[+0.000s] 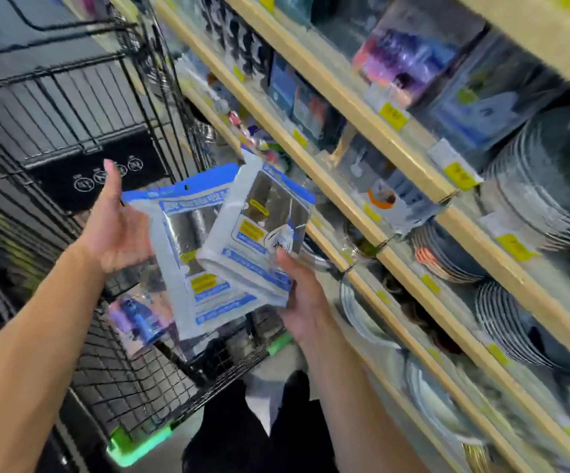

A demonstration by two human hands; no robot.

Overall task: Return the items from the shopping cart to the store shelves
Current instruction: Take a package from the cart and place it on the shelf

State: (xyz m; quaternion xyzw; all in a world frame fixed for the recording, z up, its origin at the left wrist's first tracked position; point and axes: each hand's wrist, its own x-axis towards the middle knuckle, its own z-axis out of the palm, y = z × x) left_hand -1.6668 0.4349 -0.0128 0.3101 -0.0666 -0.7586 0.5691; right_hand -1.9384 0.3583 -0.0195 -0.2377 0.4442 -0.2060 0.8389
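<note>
Above the black wire cart [133,380], the right hand [305,302] grips one blue-and-white pack [259,233] by its near edge, the left hand [119,230], fingers spread, backs another pack [181,254], with shelves [362,131] on the right.

Two flat packets were held above the shopping cart [133,377], overlapping. The rear packet [177,233] lay against the left hand [116,230], just right of its fingers [111,179]. The front packet [259,230] sat over the rear one's right part, its lower edge pinched at the right hand [305,302], the thumb [285,259] on its face. A third packet [140,322] lay in the cart, below the left hand. Shelves [362,124] stood right of both hands, stacked plates [546,196] on them beyond the right fingers.
</note>
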